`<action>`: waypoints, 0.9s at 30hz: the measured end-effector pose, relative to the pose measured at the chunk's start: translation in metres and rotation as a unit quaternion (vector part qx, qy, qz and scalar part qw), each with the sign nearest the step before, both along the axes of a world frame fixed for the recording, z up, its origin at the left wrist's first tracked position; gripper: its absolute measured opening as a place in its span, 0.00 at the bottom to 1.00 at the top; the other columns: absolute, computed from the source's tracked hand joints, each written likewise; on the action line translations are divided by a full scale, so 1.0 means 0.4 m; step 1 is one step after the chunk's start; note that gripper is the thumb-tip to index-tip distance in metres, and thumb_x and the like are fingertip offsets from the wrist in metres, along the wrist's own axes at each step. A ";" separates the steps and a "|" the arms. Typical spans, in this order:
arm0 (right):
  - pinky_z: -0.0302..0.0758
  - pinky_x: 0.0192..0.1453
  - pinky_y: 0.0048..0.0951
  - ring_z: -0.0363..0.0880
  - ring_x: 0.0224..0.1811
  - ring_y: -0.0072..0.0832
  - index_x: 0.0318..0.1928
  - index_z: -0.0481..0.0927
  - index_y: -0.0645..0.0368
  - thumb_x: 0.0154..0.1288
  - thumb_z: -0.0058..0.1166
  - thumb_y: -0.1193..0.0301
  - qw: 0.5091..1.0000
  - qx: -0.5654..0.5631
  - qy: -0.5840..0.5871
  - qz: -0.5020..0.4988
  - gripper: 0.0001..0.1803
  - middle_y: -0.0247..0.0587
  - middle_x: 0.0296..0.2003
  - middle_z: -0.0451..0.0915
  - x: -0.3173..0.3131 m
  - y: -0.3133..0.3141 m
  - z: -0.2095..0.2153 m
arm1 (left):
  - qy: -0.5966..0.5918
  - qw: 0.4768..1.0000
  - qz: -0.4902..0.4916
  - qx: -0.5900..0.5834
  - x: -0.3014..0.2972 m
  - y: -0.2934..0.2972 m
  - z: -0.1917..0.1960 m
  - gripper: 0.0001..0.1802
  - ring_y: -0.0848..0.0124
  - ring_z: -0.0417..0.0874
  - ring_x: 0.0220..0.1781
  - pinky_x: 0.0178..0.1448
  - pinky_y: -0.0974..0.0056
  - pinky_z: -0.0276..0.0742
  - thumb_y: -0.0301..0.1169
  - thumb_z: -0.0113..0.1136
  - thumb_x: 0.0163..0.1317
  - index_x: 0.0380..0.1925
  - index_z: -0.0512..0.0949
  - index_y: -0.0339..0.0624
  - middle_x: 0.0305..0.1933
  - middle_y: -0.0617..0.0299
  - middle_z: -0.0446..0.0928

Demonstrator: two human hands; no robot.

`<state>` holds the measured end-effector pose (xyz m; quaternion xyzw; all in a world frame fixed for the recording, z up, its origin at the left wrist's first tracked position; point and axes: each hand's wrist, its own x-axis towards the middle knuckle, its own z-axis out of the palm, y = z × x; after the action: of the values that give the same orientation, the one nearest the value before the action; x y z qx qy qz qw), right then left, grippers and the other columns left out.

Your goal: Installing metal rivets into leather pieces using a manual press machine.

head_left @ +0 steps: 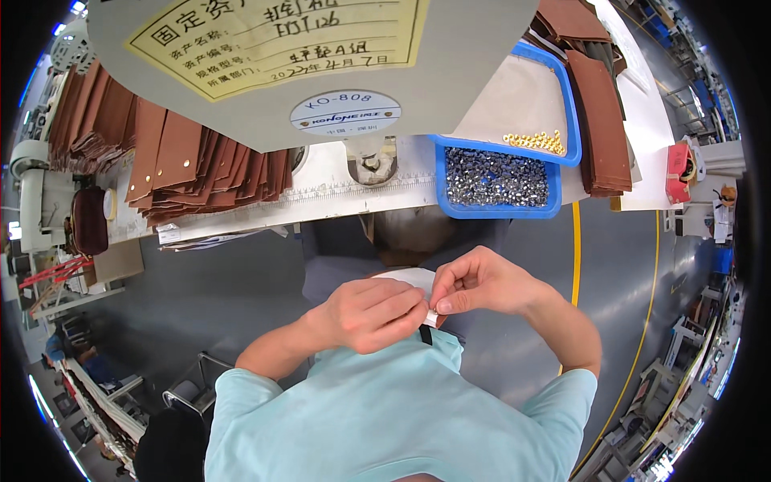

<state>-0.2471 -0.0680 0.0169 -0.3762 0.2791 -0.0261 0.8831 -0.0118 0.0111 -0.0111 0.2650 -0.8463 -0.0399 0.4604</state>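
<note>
In front of my body, above my lap, I hold a brown piece with a white face (415,276), perhaps leather. My left hand (365,315) is closed on its left side, fingers curled toward the middle. From the right, my right hand (484,283) pinches thumb and forefinger together at the piece's near edge. A tiny shiny bit shows at those fingertips; it is too small to name surely. Both sets of fingertips almost meet, and they hide much of the piece.
A grey machine (321,48) stands over the white bench (337,193) ahead. Brown strips (217,173) are stacked at left, more brown strips (596,128) at right. One blue tray (498,212) holds silver fasteners; another blue tray (572,104) holds gold ones. A chair (189,394) stands behind left.
</note>
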 end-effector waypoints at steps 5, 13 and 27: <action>0.81 0.46 0.25 0.86 0.38 0.26 0.40 0.88 0.67 0.64 0.68 0.80 0.998 0.014 0.065 0.008 0.05 0.38 0.35 0.87 0.008 -0.002 -0.006 | -0.004 1.000 0.000 0.005 0.004 0.005 -0.003 0.14 0.65 0.87 0.33 0.34 0.66 0.85 0.22 0.69 0.44 0.34 0.83 0.33 0.35 0.56 0.82; 0.76 0.39 0.22 0.84 0.34 0.21 0.39 0.88 0.66 0.65 0.68 0.78 0.996 -0.015 0.085 -0.012 0.04 0.36 0.34 0.87 0.016 0.003 0.005 | -0.011 1.000 0.011 -0.002 0.006 0.003 -0.003 0.14 0.65 0.87 0.33 0.35 0.66 0.86 0.21 0.68 0.45 0.35 0.83 0.33 0.34 0.57 0.83; 0.83 0.36 0.32 0.85 0.33 0.35 0.41 0.89 0.64 0.63 0.65 0.78 0.806 -0.577 0.078 -0.108 0.06 0.43 0.36 0.85 0.026 0.103 -0.016 | -0.032 0.999 0.039 0.012 0.003 -0.007 -0.022 0.12 0.66 0.87 0.32 0.33 0.67 0.85 0.23 0.70 0.43 0.32 0.84 0.35 0.33 0.59 0.83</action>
<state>-0.2367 -0.0267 0.0106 -0.7845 0.3198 -0.2477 0.4701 -0.0107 0.0083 -0.0199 0.3046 -0.8488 -0.0237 0.4314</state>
